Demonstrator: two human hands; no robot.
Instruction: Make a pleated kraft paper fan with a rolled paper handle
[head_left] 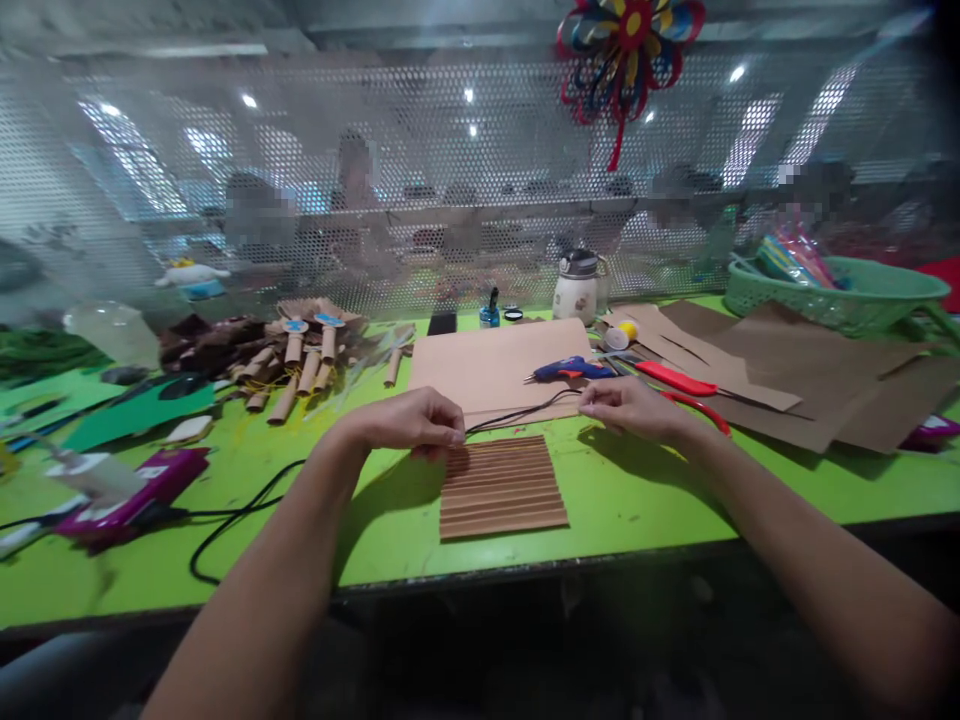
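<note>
A black cord [517, 413] stretches between my two hands above the green table. My left hand [420, 418] is closed, thumb and fingers pinched on the cord at the top left corner of a pleated brown paper [502, 490]. On the right, the fingertips of my right hand [630, 406] pinch the cord's other visible end. The pleated paper lies flat near the table's front edge, its folds running sideways. Just behind my hands, a blue glue gun [571, 369] rests on a stack of light brown paper sheets [487, 360].
Red-handled scissors [675, 378] and brown paper sheets [817, 370] lie right, before a green basket [840, 305]. A white bottle [576, 290] stands behind. Paper rolls [307, 370] are piled left, near a purple power strip [135, 500]. A perforated screen [450, 190] closes the back.
</note>
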